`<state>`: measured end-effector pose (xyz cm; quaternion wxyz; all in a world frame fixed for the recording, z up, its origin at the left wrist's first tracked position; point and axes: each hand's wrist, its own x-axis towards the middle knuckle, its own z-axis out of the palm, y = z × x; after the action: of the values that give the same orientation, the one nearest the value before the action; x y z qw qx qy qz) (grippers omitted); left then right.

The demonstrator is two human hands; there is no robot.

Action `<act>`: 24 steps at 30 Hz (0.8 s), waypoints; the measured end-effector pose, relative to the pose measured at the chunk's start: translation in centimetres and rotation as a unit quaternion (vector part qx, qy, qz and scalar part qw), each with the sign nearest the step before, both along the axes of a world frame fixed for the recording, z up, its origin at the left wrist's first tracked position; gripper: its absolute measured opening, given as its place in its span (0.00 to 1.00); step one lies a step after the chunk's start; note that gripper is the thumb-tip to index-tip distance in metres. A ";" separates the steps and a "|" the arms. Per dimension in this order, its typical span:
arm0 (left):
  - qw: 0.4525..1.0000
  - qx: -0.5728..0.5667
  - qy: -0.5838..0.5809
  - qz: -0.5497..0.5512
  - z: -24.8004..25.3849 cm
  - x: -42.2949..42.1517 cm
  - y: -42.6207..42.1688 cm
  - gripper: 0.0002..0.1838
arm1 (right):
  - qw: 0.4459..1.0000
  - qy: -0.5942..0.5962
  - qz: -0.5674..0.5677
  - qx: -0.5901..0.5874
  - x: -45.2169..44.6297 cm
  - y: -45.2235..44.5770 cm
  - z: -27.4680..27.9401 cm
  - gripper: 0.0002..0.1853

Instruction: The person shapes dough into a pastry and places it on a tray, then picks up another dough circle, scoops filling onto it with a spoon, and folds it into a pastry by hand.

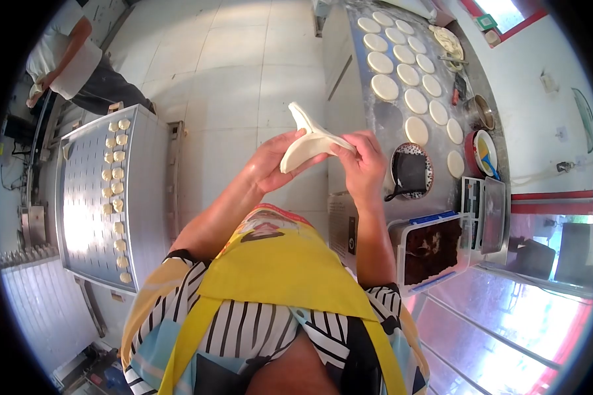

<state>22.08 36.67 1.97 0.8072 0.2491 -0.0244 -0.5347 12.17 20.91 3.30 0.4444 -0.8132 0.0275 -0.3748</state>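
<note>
A pale piece of dough (pixel 313 146), folded so that its edges rise in ridges, is held up in front of my yellow apron. My left hand (pixel 275 158) grips its left side, thumb and fingers closed on it. My right hand (pixel 362 161) pinches its right edge. Any filling inside the fold is hidden from view. On the floured counter to the right, flat dough rounds (pixel 416 101) lie in rows. Near my right forearm stands a clear plastic box (pixel 402 253) with dark brown filling (pixel 433 250) in it.
A speckled round plate with a black square item (pixel 410 172) lies on the counter (pixel 383 122), near a kitchen scale (pixel 473 204) and a red-rimmed bowl (pixel 471 155). At left, a metal tray table (pixel 85 217) carries small dough pieces (pixel 118 173). Beyond it stands another person (pixel 69 59).
</note>
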 end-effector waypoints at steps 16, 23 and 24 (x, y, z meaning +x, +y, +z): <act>0.999 -0.008 0.029 0.015 -0.2 2.4 2.0 0.22 | 0.993 0.070 0.048 0.081 1.1 0.3 -0.4 0.12; 0.999 -0.008 -0.026 -0.021 -0.3 3.7 3.5 0.21 | 0.987 0.054 0.033 -0.151 4.1 2.4 0.8 0.15; 0.999 -0.013 -0.036 -0.027 -0.3 3.9 3.7 0.21 | 0.985 0.052 0.034 -0.162 4.6 2.3 0.3 0.15</act>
<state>25.93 40.38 1.68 0.7942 0.2574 -0.0672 -0.5464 16.74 23.18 3.62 0.3178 -0.8930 -0.0386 -0.3164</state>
